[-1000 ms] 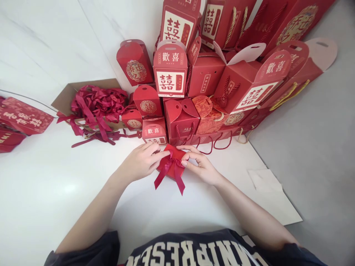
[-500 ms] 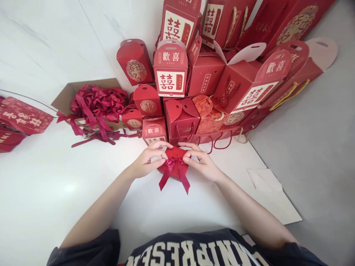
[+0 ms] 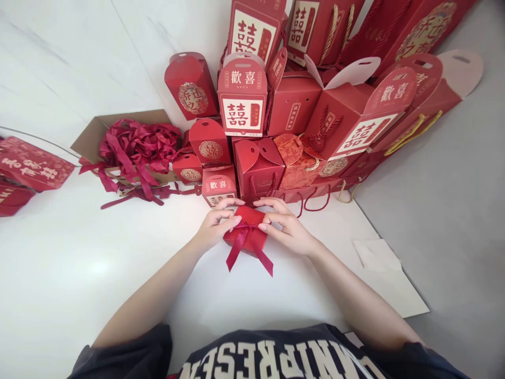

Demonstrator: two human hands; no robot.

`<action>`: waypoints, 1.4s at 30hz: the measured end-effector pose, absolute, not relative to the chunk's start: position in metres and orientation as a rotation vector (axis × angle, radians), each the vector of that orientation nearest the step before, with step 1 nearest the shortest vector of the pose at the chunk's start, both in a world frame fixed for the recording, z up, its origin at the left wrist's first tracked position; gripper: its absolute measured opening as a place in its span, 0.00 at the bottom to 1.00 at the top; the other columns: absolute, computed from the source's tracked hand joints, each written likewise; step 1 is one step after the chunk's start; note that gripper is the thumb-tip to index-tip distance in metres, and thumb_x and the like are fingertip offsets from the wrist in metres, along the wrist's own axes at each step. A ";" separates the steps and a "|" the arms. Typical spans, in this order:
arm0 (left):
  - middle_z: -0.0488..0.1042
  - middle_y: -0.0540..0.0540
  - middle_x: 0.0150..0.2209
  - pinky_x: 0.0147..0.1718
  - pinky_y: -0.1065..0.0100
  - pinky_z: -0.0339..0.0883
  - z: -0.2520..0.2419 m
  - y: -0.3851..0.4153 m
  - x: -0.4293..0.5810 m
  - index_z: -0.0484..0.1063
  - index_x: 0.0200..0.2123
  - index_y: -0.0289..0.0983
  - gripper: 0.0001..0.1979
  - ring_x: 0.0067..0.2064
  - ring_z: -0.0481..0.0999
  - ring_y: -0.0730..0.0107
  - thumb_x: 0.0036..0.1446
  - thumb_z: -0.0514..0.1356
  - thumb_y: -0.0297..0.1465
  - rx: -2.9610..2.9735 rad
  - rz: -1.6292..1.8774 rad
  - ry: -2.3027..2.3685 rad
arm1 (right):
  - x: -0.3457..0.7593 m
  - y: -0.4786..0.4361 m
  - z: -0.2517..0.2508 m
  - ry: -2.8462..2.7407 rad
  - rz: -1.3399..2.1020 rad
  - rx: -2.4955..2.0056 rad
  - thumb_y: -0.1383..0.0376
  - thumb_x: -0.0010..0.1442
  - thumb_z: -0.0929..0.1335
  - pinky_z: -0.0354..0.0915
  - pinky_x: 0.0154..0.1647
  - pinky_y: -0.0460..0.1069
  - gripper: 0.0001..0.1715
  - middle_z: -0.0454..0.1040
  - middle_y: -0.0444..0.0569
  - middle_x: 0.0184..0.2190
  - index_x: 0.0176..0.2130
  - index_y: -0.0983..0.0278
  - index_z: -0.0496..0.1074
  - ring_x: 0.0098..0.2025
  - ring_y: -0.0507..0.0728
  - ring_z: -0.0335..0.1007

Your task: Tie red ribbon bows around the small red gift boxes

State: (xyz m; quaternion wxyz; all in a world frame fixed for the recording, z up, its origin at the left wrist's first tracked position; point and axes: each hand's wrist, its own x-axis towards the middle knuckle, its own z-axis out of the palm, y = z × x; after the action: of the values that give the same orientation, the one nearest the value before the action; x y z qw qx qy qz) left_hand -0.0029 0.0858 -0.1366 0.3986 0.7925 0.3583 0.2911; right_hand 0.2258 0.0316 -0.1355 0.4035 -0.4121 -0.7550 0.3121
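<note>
A small red gift box [image 3: 249, 213] stands on the white table in front of me. A dark pink satin ribbon [image 3: 237, 250] is tied in a bow across its front, and its two tails hang down and spread apart. My left hand [image 3: 221, 221] pinches the left side of the bow between thumb and bent fingers. On the other side, my right hand [image 3: 286, 223] pinches the bow's right side. Both index fingers reach along the box's far edge. The bow's loops are mostly covered by my fingertips.
Stacked red gift boxes [image 3: 294, 100] rise just beyond my hands, some with rope handles. A cardboard box [image 3: 84, 139] of tangled ribbons [image 3: 136, 145] sits at the back left. Red printed bags [image 3: 37, 163] lie far left. A white sheet [image 3: 376, 255] rests at the right edge.
More of the box's red top shows between my hands now. The bow's loops have become less visible, and the right tail has shifted slightly to the right.
</note>
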 end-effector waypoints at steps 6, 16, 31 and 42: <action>0.70 0.40 0.55 0.45 0.59 0.70 -0.143 0.086 0.001 0.60 0.16 0.34 0.21 0.51 0.73 0.59 0.61 0.56 0.34 1.692 0.754 0.894 | 0.230 0.035 -0.136 -1.968 0.757 -0.990 0.61 0.65 0.65 0.55 0.63 0.59 0.13 0.66 0.50 0.56 0.29 0.61 0.70 0.62 0.61 0.56; 0.67 0.42 0.56 0.57 0.57 0.59 -0.142 0.080 -0.002 0.64 0.20 0.35 0.18 0.55 0.69 0.59 0.60 0.59 0.36 1.812 0.813 0.841 | 0.232 0.015 -0.126 -1.610 1.027 -1.573 0.44 0.65 0.58 0.65 0.34 0.50 0.33 0.72 0.49 0.22 0.23 0.63 0.70 0.27 0.55 0.70; 0.68 0.42 0.55 0.55 0.57 0.61 -0.146 0.080 0.000 0.60 0.18 0.35 0.20 0.52 0.71 0.59 0.59 0.60 0.36 1.746 0.853 0.889 | 0.245 0.019 -0.139 -1.158 2.071 -1.035 0.54 0.52 0.74 0.55 0.15 0.39 0.20 0.66 0.37 0.14 0.26 0.65 0.67 0.14 0.44 0.58; 0.68 0.43 0.56 0.53 0.57 0.63 -0.144 0.078 0.006 0.61 0.17 0.35 0.20 0.55 0.70 0.57 0.57 0.62 0.35 1.523 0.817 0.888 | 0.265 0.015 -0.124 -1.600 1.869 -1.152 0.55 0.58 0.71 0.59 0.22 0.41 0.18 0.66 0.38 0.19 0.28 0.64 0.64 0.20 0.46 0.60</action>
State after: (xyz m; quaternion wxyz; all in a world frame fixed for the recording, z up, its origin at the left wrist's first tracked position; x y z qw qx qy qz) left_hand 0.0058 0.0776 -0.1438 0.5640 0.6472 0.3774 0.3473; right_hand 0.2648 0.0155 -0.1235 0.2107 -0.4143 -0.5758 0.6726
